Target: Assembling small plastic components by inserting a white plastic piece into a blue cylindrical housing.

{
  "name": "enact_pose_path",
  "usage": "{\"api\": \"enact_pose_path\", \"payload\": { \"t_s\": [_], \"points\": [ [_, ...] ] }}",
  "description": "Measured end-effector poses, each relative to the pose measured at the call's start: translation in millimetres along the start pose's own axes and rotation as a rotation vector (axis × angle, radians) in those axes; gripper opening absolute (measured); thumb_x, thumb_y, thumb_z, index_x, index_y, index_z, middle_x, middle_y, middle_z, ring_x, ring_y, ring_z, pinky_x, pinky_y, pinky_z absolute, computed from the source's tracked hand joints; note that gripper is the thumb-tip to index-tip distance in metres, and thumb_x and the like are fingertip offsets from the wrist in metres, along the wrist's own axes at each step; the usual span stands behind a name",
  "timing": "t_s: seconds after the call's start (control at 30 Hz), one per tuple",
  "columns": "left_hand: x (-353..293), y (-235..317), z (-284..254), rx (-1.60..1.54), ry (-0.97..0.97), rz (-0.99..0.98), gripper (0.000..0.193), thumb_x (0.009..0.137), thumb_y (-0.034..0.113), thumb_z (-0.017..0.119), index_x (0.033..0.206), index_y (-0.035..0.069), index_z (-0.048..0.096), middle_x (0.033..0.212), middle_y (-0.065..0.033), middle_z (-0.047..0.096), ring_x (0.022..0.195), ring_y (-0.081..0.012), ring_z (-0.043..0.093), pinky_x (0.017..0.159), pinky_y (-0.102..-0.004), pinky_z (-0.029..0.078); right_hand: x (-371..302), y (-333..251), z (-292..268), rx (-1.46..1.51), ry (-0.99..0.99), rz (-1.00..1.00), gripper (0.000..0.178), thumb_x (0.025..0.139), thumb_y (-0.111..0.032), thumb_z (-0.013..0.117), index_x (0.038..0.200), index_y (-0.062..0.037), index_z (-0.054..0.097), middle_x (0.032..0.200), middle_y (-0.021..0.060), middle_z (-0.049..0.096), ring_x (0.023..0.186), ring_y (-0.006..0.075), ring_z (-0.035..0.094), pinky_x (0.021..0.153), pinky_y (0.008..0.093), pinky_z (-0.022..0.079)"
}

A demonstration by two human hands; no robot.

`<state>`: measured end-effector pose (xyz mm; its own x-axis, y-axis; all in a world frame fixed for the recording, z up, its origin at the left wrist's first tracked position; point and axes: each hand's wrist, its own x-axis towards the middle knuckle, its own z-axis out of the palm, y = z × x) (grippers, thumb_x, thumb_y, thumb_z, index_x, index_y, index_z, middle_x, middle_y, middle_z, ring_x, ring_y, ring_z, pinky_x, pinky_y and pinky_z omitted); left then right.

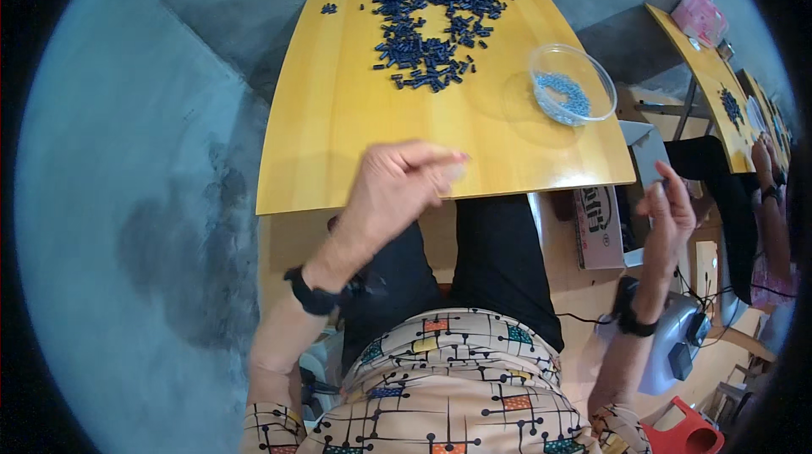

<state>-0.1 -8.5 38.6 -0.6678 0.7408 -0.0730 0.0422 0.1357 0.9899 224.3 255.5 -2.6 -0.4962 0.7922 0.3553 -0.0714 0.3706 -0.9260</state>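
Note:
My left hand (397, 181) is over the near edge of the yellow table, thumb and forefinger pinched together. Something small and pale seems to show at its fingertips, too unclear to name. Off the table's right corner, my right hand (671, 215) is above an open cardboard box (599, 230), its fingers drawn together. A small dark bit appears at those fingertips, but its kind cannot be made out. At the table's far side lies a heap of small dark blue cylindrical pieces (423, 52). A clear round bowl (607, 86) with small light blue pieces (565, 97) stands on the right.
A few dark pieces (328, 9) lie apart at the table's far left. A grey wall (127, 158) runs along the left. Another person's hand (764, 154) is at a second table (706, 86) on the right. A red stool (681, 429) and cables are below.

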Motion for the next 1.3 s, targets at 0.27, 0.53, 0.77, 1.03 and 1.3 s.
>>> {"api": "enact_pose_path", "payload": {
  "t_s": [0.27,0.53,0.77,1.03,1.3],
  "points": [
    [77,-16,-67,0.368,0.287,0.066,0.024,0.083,0.012,0.061,0.104,0.002,0.065,0.084,-0.0056,0.065,0.067,-0.0098,0.059,0.055,-0.0218,0.049,37,113,-101,-0.716,0.064,-0.053,0.035,0.085,-0.004,0.057,0.119,-0.0029,0.055,0.103,0.0085,0.061,0.077,0.0111,0.059,0.065,0.0236,0.048],
    [131,-36,-75,1.049,0.315,0.33,0.028,0.075,0.009,0.065,0.102,0.003,0.064,0.098,-0.0115,0.063,0.075,-0.021,0.063,0.069,-0.0289,0.051,8,-22,48,-0.352,-0.304,-0.305,0.021,0.071,0.008,0.061,0.091,0.0027,0.062,0.087,0.0118,0.064,0.074,0.0184,0.062,0.067,0.0269,0.05],
    [164,-16,-28,0.977,0.165,0.496,0.025,0.072,0.012,0.066,0.095,0.002,0.066,0.087,-0.012,0.061,0.071,-0.0247,0.061,0.067,-0.034,0.048,22,-13,136,-0.24,-0.55,-0.392,0.013,0.073,0.003,0.062,0.087,0.0013,0.062,0.084,0.0146,0.063,0.077,0.0294,0.063,0.067,0.0329,0.051],
    [200,-24,3,1.122,0.115,0.513,0.017,0.071,0.014,0.066,0.086,0.005,0.068,0.081,-0.0149,0.06,0.079,-0.0321,0.059,0.071,-0.041,0.047,26,14,165,-0.199,-0.518,-0.406,0.011,0.072,0.004,0.062,0.083,0.0014,0.062,0.084,0.0122,0.063,0.08,0.0272,0.061,0.072,0.0325,0.048],
    [208,-30,11,1.169,0.074,0.479,0.013,0.07,0.013,0.067,0.078,0.003,0.068,0.076,-0.0158,0.062,0.073,-0.0328,0.061,0.068,-0.0404,0.048,28,12,166,-0.155,-0.497,-0.383,0.011,0.07,0.004,0.061,0.081,0.0008,0.061,0.081,0.0137,0.061,0.078,0.0306,0.059,0.069,0.0361,0.048]
  ]
}}
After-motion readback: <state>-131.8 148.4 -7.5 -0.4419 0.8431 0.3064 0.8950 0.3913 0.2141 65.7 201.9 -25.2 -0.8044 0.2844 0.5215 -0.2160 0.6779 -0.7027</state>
